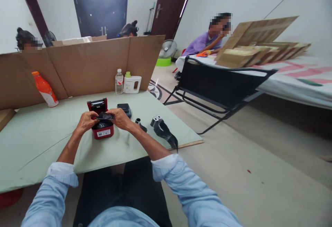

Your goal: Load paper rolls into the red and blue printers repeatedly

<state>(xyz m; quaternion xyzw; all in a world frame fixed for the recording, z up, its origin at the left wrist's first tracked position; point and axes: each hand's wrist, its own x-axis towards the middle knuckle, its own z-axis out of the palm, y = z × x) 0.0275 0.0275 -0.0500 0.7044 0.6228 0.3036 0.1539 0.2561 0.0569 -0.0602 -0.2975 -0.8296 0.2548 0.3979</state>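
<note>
A small red-and-black label printer (103, 132) stands on the table with its lid (97, 104) raised and a white sticker on its front. Right above its body, my left hand (87, 120) and my right hand (119, 118) pinch the two ends of a dark, glossy piece that looks like black ribbon film (105, 116). Fingers and shadow hide part of it. Beyond my right hand lies a dark blue-grey box-shaped device (125, 109). To the right of my right forearm are a small black roll (140, 125) and two cores trailing loose black ribbon (164, 132).
An orange bottle (46, 90), a clear water bottle (119, 81) and a white jug (132, 84) stand along a cardboard screen (90, 64). A black folding chair (207, 88) is at right, before a table with cardboard boxes (238, 56). Other people sit beyond.
</note>
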